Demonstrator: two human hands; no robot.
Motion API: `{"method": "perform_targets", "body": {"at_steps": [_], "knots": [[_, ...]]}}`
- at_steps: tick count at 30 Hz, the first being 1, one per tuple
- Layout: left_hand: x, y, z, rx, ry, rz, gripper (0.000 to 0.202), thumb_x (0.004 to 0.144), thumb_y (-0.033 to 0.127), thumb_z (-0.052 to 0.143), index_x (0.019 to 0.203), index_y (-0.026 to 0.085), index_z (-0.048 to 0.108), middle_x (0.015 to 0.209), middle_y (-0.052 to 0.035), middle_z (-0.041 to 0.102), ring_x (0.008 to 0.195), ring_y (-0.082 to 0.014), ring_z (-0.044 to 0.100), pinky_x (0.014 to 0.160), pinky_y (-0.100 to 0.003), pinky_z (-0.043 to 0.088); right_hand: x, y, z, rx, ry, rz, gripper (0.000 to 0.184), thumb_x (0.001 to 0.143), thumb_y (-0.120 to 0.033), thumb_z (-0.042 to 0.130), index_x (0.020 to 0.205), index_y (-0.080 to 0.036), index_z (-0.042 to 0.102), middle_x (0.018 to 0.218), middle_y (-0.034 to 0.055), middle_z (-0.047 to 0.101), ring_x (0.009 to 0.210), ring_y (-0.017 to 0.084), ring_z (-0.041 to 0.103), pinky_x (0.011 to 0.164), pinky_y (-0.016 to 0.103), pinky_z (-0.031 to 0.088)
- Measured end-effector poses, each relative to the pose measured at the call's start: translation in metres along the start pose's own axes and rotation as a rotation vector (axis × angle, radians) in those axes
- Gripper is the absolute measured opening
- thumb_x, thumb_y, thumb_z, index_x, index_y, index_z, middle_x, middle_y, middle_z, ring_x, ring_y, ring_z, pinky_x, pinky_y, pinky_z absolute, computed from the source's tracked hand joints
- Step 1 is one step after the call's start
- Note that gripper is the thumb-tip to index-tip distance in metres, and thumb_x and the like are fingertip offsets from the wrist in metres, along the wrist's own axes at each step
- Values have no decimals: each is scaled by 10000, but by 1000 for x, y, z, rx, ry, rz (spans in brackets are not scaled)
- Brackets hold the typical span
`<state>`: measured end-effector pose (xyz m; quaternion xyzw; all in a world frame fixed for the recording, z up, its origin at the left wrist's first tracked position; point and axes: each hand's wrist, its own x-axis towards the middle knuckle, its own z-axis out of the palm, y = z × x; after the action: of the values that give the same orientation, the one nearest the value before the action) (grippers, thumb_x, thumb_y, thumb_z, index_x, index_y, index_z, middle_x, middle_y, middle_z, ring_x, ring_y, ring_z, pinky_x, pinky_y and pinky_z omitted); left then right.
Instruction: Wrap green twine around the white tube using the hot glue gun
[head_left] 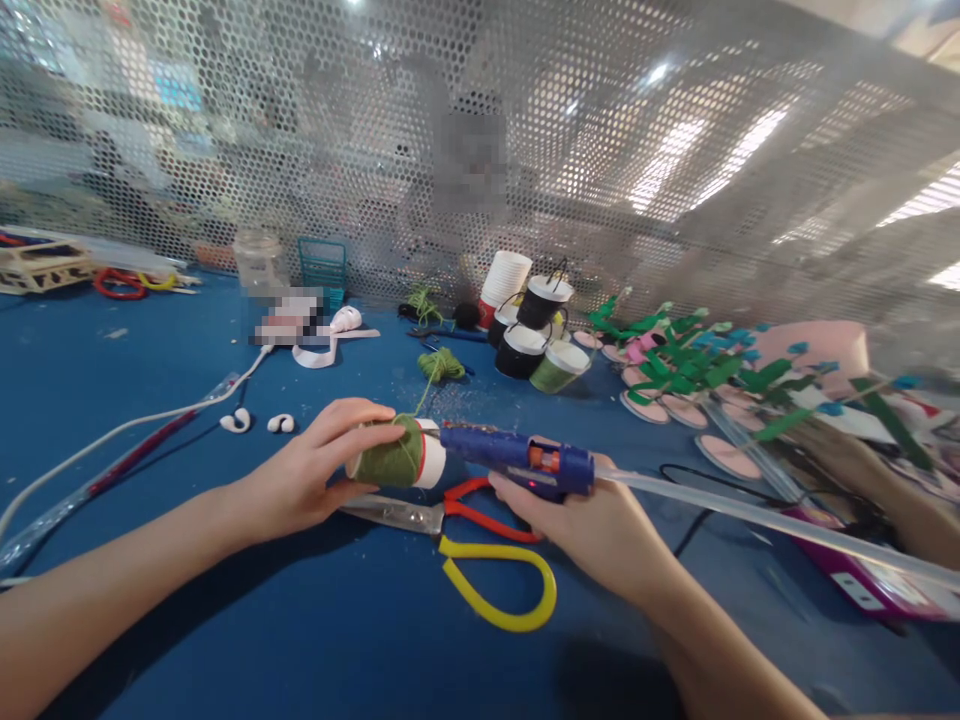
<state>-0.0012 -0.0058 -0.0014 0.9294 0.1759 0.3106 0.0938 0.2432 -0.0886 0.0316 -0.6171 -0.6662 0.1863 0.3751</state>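
A paper cup (393,455) wrapped in green yarn lies on its side in my left hand (322,455), whose fingers curl round it. My right hand (577,510) grips a blue hot glue gun (517,460) with a long clear glue stick (720,512) in its back. The nozzle points left and meets the cup near its white and red rim; whether it touches cannot be made out. From the cup, a strand runs to a small ball of green yarn (441,365). Under both hands lie scissors (499,585) with one red and one yellow handle.
Yarn-wrapped cups (523,350) and a white cup stack (506,278) stand at the back. Green craft plants on pink discs (727,455) crowd the right, near another person's arm (862,470) and a purple power strip (862,570). Earbuds (236,421) and a white cable (161,412) lie left.
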Motion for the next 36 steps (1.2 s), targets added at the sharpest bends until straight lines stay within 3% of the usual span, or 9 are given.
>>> {"method": "perform_targets", "body": {"at_steps": [8,16,23,31,36], "knots": [[0,2,0,66,-25,88,424,847,50,462,1243,185,395,1213,-151,459,1178,-252,408,959,-456,415,3,0,1,-1,-10,-8,145,699,-246,575,573,-192,621,502,-9,608,523,165,589,461,236,457],[1,2,-1,67,-7,81,467,842,34,443,1265,216,371,1203,-138,473,1166,-256,424,946,-467,425,1,1,-1,53,-36,25,132,696,-258,589,602,-185,646,520,-4,636,532,174,602,466,244,474],[0,2,-1,65,-33,93,420,845,33,440,1238,176,398,1215,-152,455,1179,-252,400,963,-449,414,2,0,1,3,-30,2,146,711,-254,562,618,-186,651,540,4,645,551,181,613,484,252,478],[0,-1,-1,25,2,19,468,819,26,459,1246,202,385,1206,-133,452,1150,-244,419,945,-443,427,0,4,2,-145,14,-116,187,719,-247,550,543,-201,593,492,-4,589,451,142,538,491,255,447],[0,-1,-1,19,-8,6,449,834,41,440,1247,207,386,1213,-128,444,1154,-240,415,941,-440,426,-1,0,1,-131,8,-100,190,726,-237,534,558,-195,613,520,0,616,485,147,562,472,241,445]]}}
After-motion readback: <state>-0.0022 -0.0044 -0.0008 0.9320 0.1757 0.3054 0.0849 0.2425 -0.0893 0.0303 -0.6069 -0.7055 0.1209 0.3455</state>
